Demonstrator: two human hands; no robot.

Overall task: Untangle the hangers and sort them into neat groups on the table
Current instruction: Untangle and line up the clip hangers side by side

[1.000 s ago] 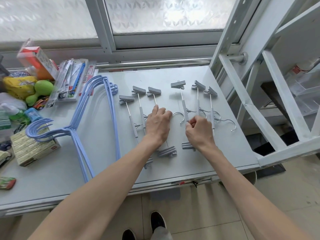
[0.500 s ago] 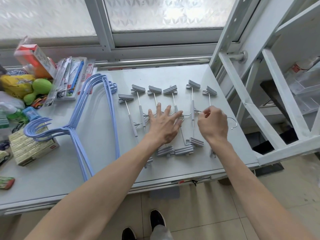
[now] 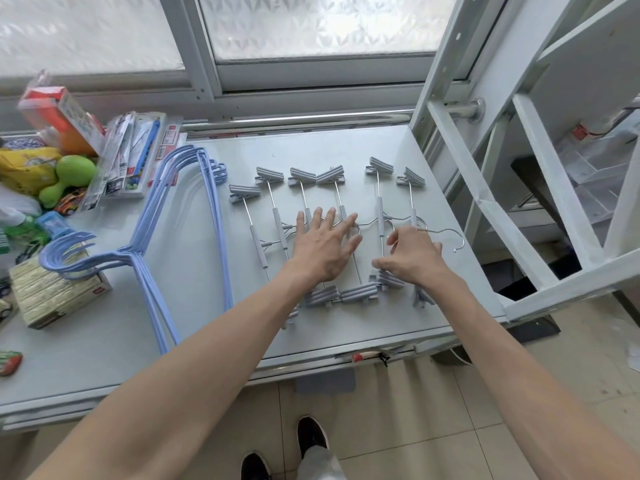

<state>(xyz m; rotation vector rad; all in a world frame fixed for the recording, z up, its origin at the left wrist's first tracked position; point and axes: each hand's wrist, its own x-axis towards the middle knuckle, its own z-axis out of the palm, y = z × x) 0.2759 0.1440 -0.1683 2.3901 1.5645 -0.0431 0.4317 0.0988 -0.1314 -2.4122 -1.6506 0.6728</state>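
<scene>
- I have one view only, a wide-angle camera worn on the person's head, so no second view overlaps it.
- It looks forward and steeply down over the table (image 3: 346,147), toward the frosted window (image 3: 311,26) behind.
- It sits near: both forearms run in from the bottom edge, shoes (image 3: 311,434) directly below.
- Straight frames bow toward the edges.

Daylight comes through a frosted window (image 3: 311,26). Below are beige floor tiles (image 3: 433,427). A white metal frame (image 3: 485,202) stands right.
</scene>
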